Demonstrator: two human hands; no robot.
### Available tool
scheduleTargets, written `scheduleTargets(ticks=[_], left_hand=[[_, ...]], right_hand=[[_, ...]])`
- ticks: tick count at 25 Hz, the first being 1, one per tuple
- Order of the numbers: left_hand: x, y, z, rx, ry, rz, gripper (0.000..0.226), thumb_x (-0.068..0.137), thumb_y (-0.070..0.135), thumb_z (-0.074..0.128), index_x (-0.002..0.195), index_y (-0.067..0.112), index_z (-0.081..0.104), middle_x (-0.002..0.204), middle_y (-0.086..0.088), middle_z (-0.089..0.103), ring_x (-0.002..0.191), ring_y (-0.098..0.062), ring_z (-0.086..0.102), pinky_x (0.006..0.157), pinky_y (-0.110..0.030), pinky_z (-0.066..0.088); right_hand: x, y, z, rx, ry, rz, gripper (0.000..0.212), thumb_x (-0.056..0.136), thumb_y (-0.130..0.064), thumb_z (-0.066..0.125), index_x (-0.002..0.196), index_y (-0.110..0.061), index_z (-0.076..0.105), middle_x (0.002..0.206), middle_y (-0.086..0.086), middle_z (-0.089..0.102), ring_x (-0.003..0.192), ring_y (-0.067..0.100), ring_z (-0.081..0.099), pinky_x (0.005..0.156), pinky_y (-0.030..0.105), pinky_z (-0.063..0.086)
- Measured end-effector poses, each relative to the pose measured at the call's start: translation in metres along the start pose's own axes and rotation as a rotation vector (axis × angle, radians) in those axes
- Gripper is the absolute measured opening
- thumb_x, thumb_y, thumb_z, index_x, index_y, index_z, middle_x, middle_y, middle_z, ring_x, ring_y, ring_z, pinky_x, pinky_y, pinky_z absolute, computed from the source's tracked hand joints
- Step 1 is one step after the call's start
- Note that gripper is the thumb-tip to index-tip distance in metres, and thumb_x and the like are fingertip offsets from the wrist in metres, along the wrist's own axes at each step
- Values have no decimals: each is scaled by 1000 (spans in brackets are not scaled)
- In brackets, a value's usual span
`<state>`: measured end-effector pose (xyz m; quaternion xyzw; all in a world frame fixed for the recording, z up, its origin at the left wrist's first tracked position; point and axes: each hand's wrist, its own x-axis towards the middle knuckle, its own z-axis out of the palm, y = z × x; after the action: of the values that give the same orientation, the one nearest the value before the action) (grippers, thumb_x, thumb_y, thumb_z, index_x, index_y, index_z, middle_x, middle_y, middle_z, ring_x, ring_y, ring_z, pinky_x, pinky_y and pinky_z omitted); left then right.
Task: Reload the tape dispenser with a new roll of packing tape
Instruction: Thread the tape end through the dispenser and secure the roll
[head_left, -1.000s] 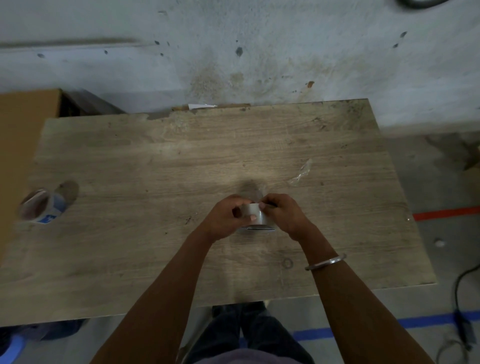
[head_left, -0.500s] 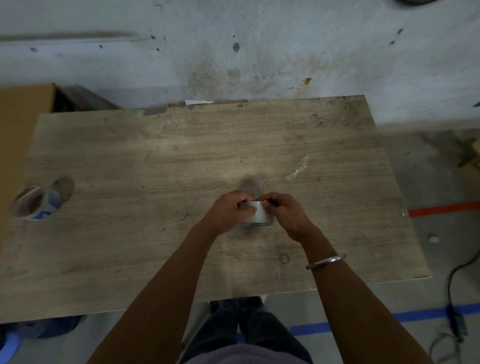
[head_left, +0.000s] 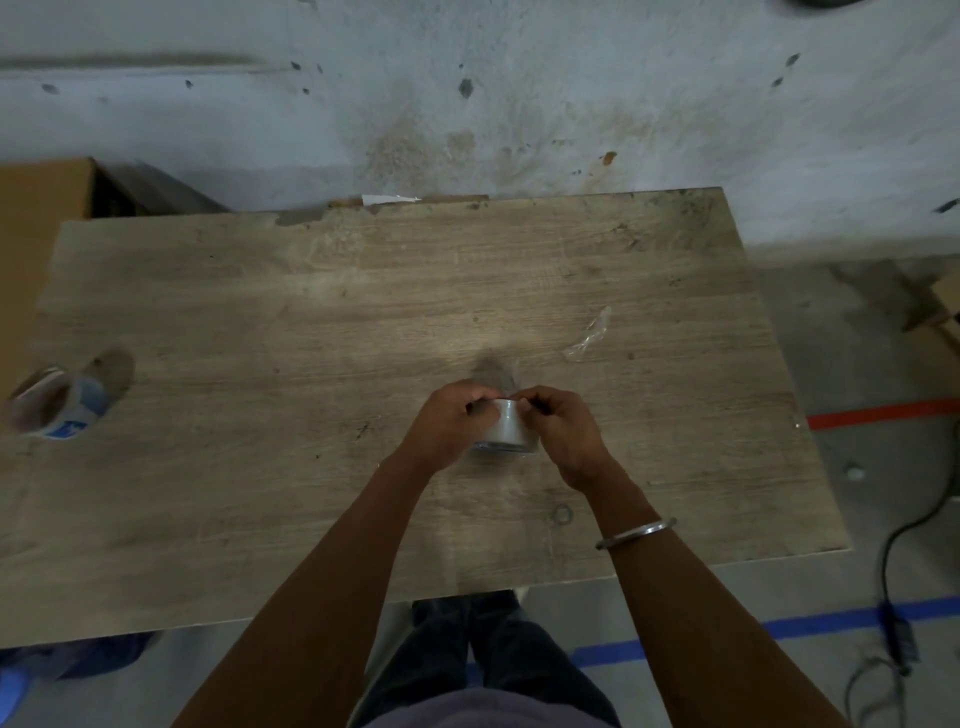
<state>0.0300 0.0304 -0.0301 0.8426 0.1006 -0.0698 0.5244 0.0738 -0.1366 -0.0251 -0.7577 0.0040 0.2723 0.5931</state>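
Observation: 1 roll of clear packing tape (head_left: 505, 428) stands on the wooden table (head_left: 311, 312), near its front edge and right of its centre. The left hand (head_left: 449, 428) grips the roll's left side with curled fingers. The right hand (head_left: 563, 434) has its fingertips pinched at the roll's upper rim, against the tape surface.

Orientation: the roll sits on 1 flat face. Its core axis appears to run upright from the table, with the open core facing up; the hands hide most of it.

Assessment: the step in hand appears to be finding and lifting the free end of the tape. Whether an end is already lifted cannot be determined.

Other items: a second roll with blue print (head_left: 54, 405) lies at the table's left edge, well apart from the hands. A scrap of clear film (head_left: 589, 338) lies behind and right of them. No dispenser can be identified on the table.

Next move, as judged: peel a short leader free, holding the roll steady, then bring the dispenser to the roll.
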Motion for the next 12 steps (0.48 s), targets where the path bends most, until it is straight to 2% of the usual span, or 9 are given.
scheduleTargets(ticks=[5,9,12], left_hand=[[-5,3,8,42,63,88,21,86,12,55,99,9,72,81,16,56,75,1,53,68,-14,37],[-6,5,7,84,77,141,26,85,18,52,99,8,72,81,16,54,75,4,53,67,-10,35],[-5,8,4,82,78,138,22,84,21,57,94,11,73,79,13,56,71,1,54,65,-12,37]], right_hand=[[-2,4,3,-15,69,-14,18,92,-6,58,90,-12,75,88,8,74,81,14,63,75,32,50],[-2,8,3,-28,64,-33,17,90,-10,58,89,-13,75,88,11,73,84,22,65,79,44,53],[-2,6,4,-28,79,-43,17,90,-8,58,89,-11,75,88,11,74,85,27,67,80,44,54]])
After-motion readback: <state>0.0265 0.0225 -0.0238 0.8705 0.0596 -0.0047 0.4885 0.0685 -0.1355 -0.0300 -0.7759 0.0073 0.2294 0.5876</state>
